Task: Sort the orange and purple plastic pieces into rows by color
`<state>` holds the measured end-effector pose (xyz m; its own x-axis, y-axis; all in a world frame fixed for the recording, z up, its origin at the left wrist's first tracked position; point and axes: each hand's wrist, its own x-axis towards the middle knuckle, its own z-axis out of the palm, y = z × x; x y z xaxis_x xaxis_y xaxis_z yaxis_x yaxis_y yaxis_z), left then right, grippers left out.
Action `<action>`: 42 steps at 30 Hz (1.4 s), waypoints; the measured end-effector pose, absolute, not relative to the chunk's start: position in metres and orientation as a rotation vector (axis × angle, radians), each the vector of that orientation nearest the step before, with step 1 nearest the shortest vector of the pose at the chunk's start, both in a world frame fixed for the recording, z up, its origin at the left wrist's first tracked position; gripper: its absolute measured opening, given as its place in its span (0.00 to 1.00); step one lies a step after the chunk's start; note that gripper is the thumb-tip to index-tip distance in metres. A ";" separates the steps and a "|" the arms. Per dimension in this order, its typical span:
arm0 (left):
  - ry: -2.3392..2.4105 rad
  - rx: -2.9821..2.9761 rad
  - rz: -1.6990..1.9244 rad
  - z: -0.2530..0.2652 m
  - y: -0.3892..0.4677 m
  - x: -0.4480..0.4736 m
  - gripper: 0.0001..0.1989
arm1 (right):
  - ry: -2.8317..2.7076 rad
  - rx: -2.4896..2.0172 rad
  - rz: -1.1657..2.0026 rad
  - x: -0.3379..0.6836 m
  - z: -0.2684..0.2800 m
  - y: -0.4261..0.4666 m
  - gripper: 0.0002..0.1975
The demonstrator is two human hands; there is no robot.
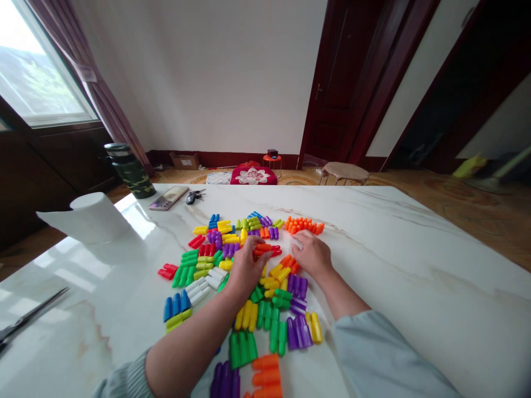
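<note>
Toys point(268, 315) of many colors lie mixed on the tabletop point(415, 265), in a messy pile that runs down to six o'clock. One orange bunch point(304, 226) sits close together, between one and two o'clock from the pile's middle, so a little bit looks neat. Most toys are jumbled, so lots looks left. The left hand point(248, 261) pinches red and orange toys point(271, 250). The right hand point(312, 254) is bent just by the orange bunch; I can't tell if it holds anything.

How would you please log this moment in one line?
left hand: holding orange piece | right hand: near orange cluster | table: many coloured pieces | far side: phone, keys
</note>
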<state>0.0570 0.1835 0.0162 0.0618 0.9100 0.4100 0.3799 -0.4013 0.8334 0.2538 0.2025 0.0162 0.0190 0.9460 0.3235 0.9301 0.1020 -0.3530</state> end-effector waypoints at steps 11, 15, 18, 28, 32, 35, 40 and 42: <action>1.250 2.015 1.315 0.016 0.184 0.056 0.14 | -1.940 -1.033 0.425 0.235 0.026 0.191 0.13; 1.206 1.873 1.310 0.013 0.184 0.057 0.19 | -1.911 -0.961 0.480 0.231 0.024 0.191 0.12; 1.171 1.840 1.313 0.011 0.184 0.058 0.18 | -1.886 -0.950 0.492 0.231 0.022 0.192 0.09; 1.221 1.961 1.360 0.012 0.184 0.056 0.09 | -1.452 -1.188 0.195 0.256 0.027 0.205 0.12; 1.219 1.978 1.354 0.012 0.184 0.056 0.09 | -1.547 -1.534 -0.102 0.282 0.019 0.215 0.14; 1.220 1.985 1.350 0.012 0.185 0.056 0.08 | -1.618 -1.705 -0.100 0.288 0.008 0.220 0.15; 1.206 2.029 1.337 0.013 0.185 0.055 0.08 | -1.637 -1.807 -0.031 0.286 -0.001 0.223 0.12; 1.206 2.037 1.333 0.013 0.184 0.055 0.08 | -1.603 -1.808 -0.041 0.285 0.003 0.221 0.12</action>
<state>0.0548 0.1844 0.0134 0.1631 0.8385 0.5200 0.4341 -0.5343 0.7253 0.2854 0.2213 0.0031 0.2298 0.8565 0.4622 0.8790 0.0212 -0.4763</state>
